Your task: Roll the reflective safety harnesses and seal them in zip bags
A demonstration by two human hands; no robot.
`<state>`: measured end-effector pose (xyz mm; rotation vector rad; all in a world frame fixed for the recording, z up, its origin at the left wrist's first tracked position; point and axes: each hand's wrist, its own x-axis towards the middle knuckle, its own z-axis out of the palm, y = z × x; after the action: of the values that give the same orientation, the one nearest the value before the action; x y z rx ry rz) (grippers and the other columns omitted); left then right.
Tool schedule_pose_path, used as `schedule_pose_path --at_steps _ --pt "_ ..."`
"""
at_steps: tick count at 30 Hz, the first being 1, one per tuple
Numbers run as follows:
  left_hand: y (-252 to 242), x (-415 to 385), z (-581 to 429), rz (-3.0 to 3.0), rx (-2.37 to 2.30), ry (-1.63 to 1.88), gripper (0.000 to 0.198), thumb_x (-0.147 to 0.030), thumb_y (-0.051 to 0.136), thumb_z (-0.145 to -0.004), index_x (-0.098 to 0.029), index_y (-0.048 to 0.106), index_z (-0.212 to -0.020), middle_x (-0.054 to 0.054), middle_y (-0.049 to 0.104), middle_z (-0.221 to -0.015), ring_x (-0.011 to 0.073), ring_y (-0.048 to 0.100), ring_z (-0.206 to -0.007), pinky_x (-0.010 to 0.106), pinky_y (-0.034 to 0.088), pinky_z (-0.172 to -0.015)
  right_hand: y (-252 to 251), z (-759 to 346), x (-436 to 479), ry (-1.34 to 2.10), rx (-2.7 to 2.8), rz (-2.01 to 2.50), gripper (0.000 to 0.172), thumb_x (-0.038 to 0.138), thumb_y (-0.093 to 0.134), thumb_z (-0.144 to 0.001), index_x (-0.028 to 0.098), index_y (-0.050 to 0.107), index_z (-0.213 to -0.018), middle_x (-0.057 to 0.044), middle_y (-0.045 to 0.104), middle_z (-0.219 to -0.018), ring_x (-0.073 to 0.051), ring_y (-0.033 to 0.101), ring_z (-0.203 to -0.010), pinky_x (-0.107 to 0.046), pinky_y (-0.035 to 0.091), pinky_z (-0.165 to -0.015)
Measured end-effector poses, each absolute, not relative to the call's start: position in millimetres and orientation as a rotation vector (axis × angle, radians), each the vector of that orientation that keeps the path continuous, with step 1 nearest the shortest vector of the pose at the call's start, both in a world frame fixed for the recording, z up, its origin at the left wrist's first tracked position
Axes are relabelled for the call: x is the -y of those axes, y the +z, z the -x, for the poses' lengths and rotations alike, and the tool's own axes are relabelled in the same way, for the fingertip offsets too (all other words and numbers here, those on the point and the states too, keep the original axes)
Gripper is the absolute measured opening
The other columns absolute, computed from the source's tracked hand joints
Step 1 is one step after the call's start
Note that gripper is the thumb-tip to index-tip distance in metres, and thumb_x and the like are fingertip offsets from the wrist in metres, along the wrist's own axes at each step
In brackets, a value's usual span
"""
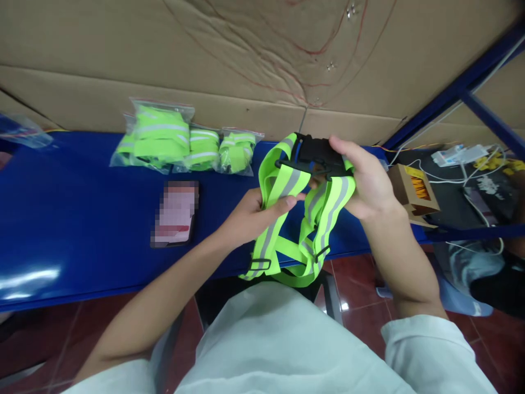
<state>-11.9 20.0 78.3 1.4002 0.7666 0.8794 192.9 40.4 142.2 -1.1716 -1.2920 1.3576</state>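
A neon-yellow reflective harness (268,241) with grey stripes hangs between my hands, over the front edge of the blue table. My left hand (262,210) is closed around its left strap, thumb pressed on top. At the harness's upper end, my right hand (369,178) grips a black buckle (322,153) and the strap beside it; some of its fingers are hidden behind. Black slide adjusters (260,265) sit low on the straps. The lower loops dangle near my lap.
Several clear bags of folded neon straps (162,134) lie along the cardboard wall (246,49). A phone (174,213) rests on the blue table (102,219). Right of my arm are an open cardboard box (414,191) and white cables (463,175). A blue frame post (447,104) rises there.
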Motion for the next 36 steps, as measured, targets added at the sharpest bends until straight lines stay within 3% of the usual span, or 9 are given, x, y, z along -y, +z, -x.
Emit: schedule_pose_path --at_steps 4,11,15,19,24,28,31,33,36 --pt "86 -22 13 -1.547 -0.874 0.881 0.045 -0.058 0.068 -0.092 -0.017 0.082 -0.103 0.008 0.08 -0.115 0.0277 0.072 -0.114 0.033 0.057 -0.1 142 -190 -42 1.551 1.067 1.088 0.023 0.043 0.069 -0.089 0.023 0.065 -0.08 -0.002 0.071 -0.077 -0.02 0.07 -0.081 -0.033 0.06 -0.07" --pt "71 -31 28 -1.763 -0.74 0.545 0.051 -0.06 0.056 -0.098 -0.023 0.073 -0.13 0.006 0.073 -0.132 0.0291 0.065 -0.128 0.041 0.048 -0.115 130 -184 -40 1.639 0.909 1.161 0.021 0.039 0.071 -0.087 0.024 0.069 -0.073 0.002 0.065 -0.063 -0.014 0.058 -0.054 -0.03 0.05 -0.051" --pt "72 -33 34 -1.716 -0.836 0.733 0.07 -0.055 0.083 -0.079 -0.022 0.065 -0.137 0.009 0.07 -0.134 0.0316 0.064 -0.129 0.044 0.05 -0.114 128 -184 -37 1.698 0.873 1.179 0.023 0.039 0.072 -0.088 0.023 0.067 -0.073 0.004 0.059 -0.055 -0.011 0.049 -0.043 -0.026 0.044 -0.044" --pt "75 -27 25 -1.551 -0.852 1.116 0.094 -0.039 0.095 -0.066 -0.026 0.052 -0.148 0.008 0.07 -0.134 0.0293 0.068 -0.124 0.04 0.052 -0.112 128 -179 -38 1.759 0.899 1.116 0.024 0.04 0.072 -0.088 0.021 0.067 -0.075 0.003 0.063 -0.058 -0.011 0.051 -0.045 -0.027 0.051 -0.051" --pt "73 -20 16 -1.406 -0.996 1.1 0.029 -0.042 0.073 -0.089 -0.016 0.076 -0.102 0.006 0.08 -0.093 0.0233 0.077 -0.083 0.033 0.064 -0.079 117 -178 -35 1.718 1.052 1.059 0.042 0.06 0.068 -0.09 0.019 0.073 -0.095 -0.005 0.077 -0.095 -0.019 0.071 -0.076 -0.032 0.06 -0.072" --pt "69 -23 18 -1.391 -1.113 1.16 0.032 -0.046 0.067 -0.094 -0.016 0.078 -0.092 0.004 0.079 -0.08 0.0201 0.075 -0.071 0.026 0.06 -0.064 96 -184 -21 1.57 1.252 1.047 0.071 0.065 0.079 -0.08 0.026 0.062 -0.136 -0.006 0.066 -0.141 -0.026 0.066 -0.126 -0.039 0.056 -0.105" --pt "67 -26 19 -1.398 -1.157 1.208 0.031 -0.047 0.067 -0.094 -0.017 0.078 -0.092 0.003 0.078 -0.08 0.019 0.075 -0.074 0.024 0.059 -0.066 81 -184 -9 1.505 1.41 1.114 0.096 0.054 0.089 -0.073 0.028 0.044 -0.154 -0.008 0.065 -0.143 -0.028 0.062 -0.133 -0.046 0.051 -0.113" --pt "66 -27 19 -1.411 -1.155 1.205 0.033 -0.048 0.065 -0.096 -0.018 0.077 -0.089 0.003 0.077 -0.078 0.0174 0.074 -0.074 0.023 0.059 -0.069 73 -182 -5 1.421 1.474 1.181 0.084 0.049 0.087 -0.077 0.026 0.05 -0.149 -0.008 0.069 -0.135 -0.029 0.065 -0.128 -0.049 0.051 -0.113" --pt "65 -30 17 -1.381 -1.031 1.106 0.038 -0.052 0.061 -0.098 -0.016 0.074 -0.089 0.002 0.072 -0.071 0.0158 0.071 -0.069 0.025 0.059 -0.071 65 -180 -8 1.331 1.441 1.176 0.042 0.049 0.076 -0.09 0.021 0.07 -0.12 -0.007 0.075 -0.12 -0.026 0.07 -0.116 -0.047 0.053 -0.11"
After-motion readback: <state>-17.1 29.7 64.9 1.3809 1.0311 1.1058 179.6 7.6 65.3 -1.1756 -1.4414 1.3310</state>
